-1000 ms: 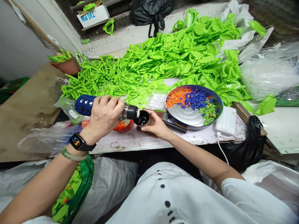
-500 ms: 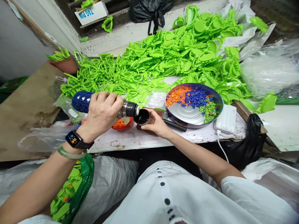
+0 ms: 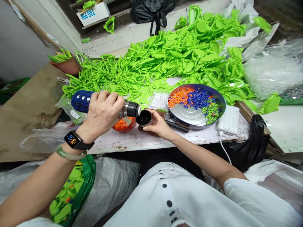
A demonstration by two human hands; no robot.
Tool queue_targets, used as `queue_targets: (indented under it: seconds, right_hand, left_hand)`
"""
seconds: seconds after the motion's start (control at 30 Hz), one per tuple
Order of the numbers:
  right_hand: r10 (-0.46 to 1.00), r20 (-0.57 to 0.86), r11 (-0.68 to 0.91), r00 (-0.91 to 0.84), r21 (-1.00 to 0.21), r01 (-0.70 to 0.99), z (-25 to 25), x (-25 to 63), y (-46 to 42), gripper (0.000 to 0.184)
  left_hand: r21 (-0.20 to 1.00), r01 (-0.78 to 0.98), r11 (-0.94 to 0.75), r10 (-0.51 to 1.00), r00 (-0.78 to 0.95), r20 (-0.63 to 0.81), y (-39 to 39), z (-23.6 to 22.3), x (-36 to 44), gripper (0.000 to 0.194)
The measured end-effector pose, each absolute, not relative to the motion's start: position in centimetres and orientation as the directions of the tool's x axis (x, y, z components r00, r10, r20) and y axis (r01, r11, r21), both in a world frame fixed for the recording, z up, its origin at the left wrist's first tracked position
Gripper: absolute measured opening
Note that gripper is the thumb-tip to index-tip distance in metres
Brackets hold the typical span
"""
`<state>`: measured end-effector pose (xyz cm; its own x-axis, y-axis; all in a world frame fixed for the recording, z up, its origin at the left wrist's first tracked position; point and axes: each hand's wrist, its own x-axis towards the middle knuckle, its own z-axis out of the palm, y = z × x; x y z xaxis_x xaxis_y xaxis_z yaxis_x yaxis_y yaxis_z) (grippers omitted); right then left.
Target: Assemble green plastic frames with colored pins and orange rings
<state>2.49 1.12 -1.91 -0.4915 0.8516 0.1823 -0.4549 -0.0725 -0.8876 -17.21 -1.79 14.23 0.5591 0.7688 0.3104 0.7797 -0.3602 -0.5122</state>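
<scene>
A thermos flask (image 3: 129, 109) in a blue knitted sleeve lies tipped nearly level, its mouth pointing right. My left hand (image 3: 105, 108) is wrapped round its middle from above, closed on it. The flask's mouth is at the left rim of a small dark cup (image 3: 144, 118); whether they touch I cannot tell. My right hand (image 3: 158, 125) grips that cup from its right side, thumb in front. Shiny dark liquid seems to lie inside the cup. Below the flask's neck, a red bowl (image 3: 127, 127) of orange pieces is partly hidden.
Behind the hands spreads a big heap of green plastic parts (image 3: 163, 56). A round tin (image 3: 189, 115) with orange, blue and green small pieces stands to the right, beside a white power bank (image 3: 228, 119). A black-handled tool (image 3: 177, 126) lies before the tin.
The flask and my left hand have shifted very slightly left. My right hand and the cup have hardly moved.
</scene>
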Motion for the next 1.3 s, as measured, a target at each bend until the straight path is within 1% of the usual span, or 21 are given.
queue_targets:
  seconds: [0.07, 0.17, 0.23, 0.4, 0.53, 0.7, 0.77, 0.83, 0.87, 0.9, 0.93, 0.97, 1.0, 1.03, 1.07, 1.1, 1.13, 1.17, 1.23, 1.3]
  right_hand:
    - [0.849, 0.185, -0.079, -0.495, -0.881, -0.466, -1.9, 2.5, 1.1, 0.076]
    - [0.849, 0.183, -0.084, -0.495, -0.879, -0.469, -1.9, 2.4, 1.0, 0.076]
    - [0.851, 0.177, -0.088, -0.494, -0.88, -0.467, -2.0, 2.3, 1.0, 0.078]
    - [0.854, 0.177, -0.085, -0.49, -0.88, -0.467, -2.1, 2.2, 1.0, 0.08]
    - [0.852, 0.18, -0.084, -0.492, -0.88, -0.467, -2.2, 2.1, 1.1, 0.079]
    - [0.848, 0.18, -0.099, -0.499, -0.87, -0.482, -2.1, 2.1, 1.0, 0.079]
    - [0.849, 0.178, -0.099, -0.498, -0.871, -0.481, -1.9, 2.2, 0.8, 0.078]
    - [0.849, 0.177, -0.102, -0.498, -0.87, -0.483, -1.4, 2.3, 0.5, 0.078]
    - [0.849, 0.177, -0.105, -0.497, -0.866, -0.489, -1.2, 2.4, 0.4, 0.077]
    - [0.851, 0.179, -0.107, -0.494, -0.861, -0.496, -0.9, 2.4, 0.3, 0.077]
    - [0.854, 0.18, -0.109, -0.489, -0.856, -0.506, -0.7, 2.4, 0.2, 0.077]
    - [0.857, 0.182, -0.109, -0.482, -0.85, -0.515, -0.4, 2.5, 0.1, 0.077]
    - [0.861, 0.185, -0.107, -0.474, -0.845, -0.524, -0.2, 2.5, 0.1, 0.077]
    - [0.865, 0.188, -0.103, -0.465, -0.842, -0.53, 0.0, 2.7, 0.1, 0.078]
    - [0.869, 0.189, -0.097, -0.457, -0.841, -0.532, 0.2, 2.8, 0.1, 0.078]
    - [0.873, 0.186, -0.094, -0.451, -0.843, -0.529, 0.3, 3.0, 0.2, 0.078]
    - [0.877, 0.18, -0.092, -0.445, -0.847, -0.524, 0.4, 3.2, 0.2, 0.078]
    - [0.882, 0.172, -0.09, -0.438, -0.851, -0.517, 0.4, 3.5, 0.3, 0.079]
    - [0.894, 0.158, -0.087, -0.419, -0.856, -0.509, 0.3, 3.9, 0.4, 0.079]
    - [0.905, 0.153, -0.08, -0.397, -0.855, -0.512, 0.1, 4.4, 0.4, 0.079]
  left_hand:
    - [-0.495, 0.789, -0.364, 0.781, 0.548, 0.299, -1.8, 14.3, -17.2, 0.03]
    - [-0.41, 0.829, -0.38, 0.801, 0.517, 0.303, -1.8, 14.3, -17.2, 0.031]
    - [-0.386, 0.838, -0.386, 0.803, 0.511, 0.305, -1.8, 14.3, -17.2, 0.032]
    - [-0.458, 0.803, -0.383, 0.781, 0.546, 0.304, -1.8, 14.2, -17.2, 0.029]
    - [-0.454, 0.805, -0.382, 0.79, 0.539, 0.291, -1.8, 14.2, -17.2, 0.028]
    - [-0.35, 0.86, -0.372, 0.821, 0.481, 0.307, -1.9, 14.5, -17.1, 0.025]
    - [-0.317, 0.885, -0.341, 0.839, 0.439, 0.323, -2.1, 14.4, -17.0, 0.022]
    - [-0.267, 0.914, -0.304, 0.864, 0.383, 0.328, -2.3, 14.1, -17.0, 0.024]
    - [-0.207, 0.936, -0.285, 0.876, 0.342, 0.341, -2.4, 13.8, -16.9, 0.027]
    - [-0.115, 0.958, -0.264, 0.886, 0.288, 0.363, -2.5, 13.3, -16.9, 0.031]
    - [0.01, 0.971, -0.241, 0.895, 0.218, 0.39, -2.6, 12.8, -16.8, 0.036]
    - [0.164, 0.962, -0.218, 0.9, 0.132, 0.416, -2.7, 12.1, -16.7, 0.041]
    - [0.333, 0.921, -0.201, 0.901, 0.04, 0.432, -2.7, 11.4, -16.5, 0.045]
    - [0.499, 0.845, -0.195, 0.902, -0.044, 0.429, -2.8, 10.7, -16.3, 0.049]
    - [0.645, 0.738, -0.2, 0.903, -0.116, 0.413, -2.8, 9.9, -16.1, 0.05]
    - [0.759, 0.616, -0.212, 0.902, -0.175, 0.394, -2.8, 9.2, -15.8, 0.05]
    - [0.835, 0.502, -0.226, 0.9, -0.221, 0.376, -2.9, 8.5, -15.6, 0.049]
    - [0.878, 0.415, -0.237, 0.896, -0.257, 0.363, -2.9, 7.8, -15.3, 0.049]
    - [0.916, 0.313, -0.25, 0.877, -0.327, 0.351, -2.8, 6.6, -14.6, 0.051]
    - [0.93, 0.253, -0.266, 0.86, -0.374, 0.347, -2.8, 5.7, -14.0, 0.052]
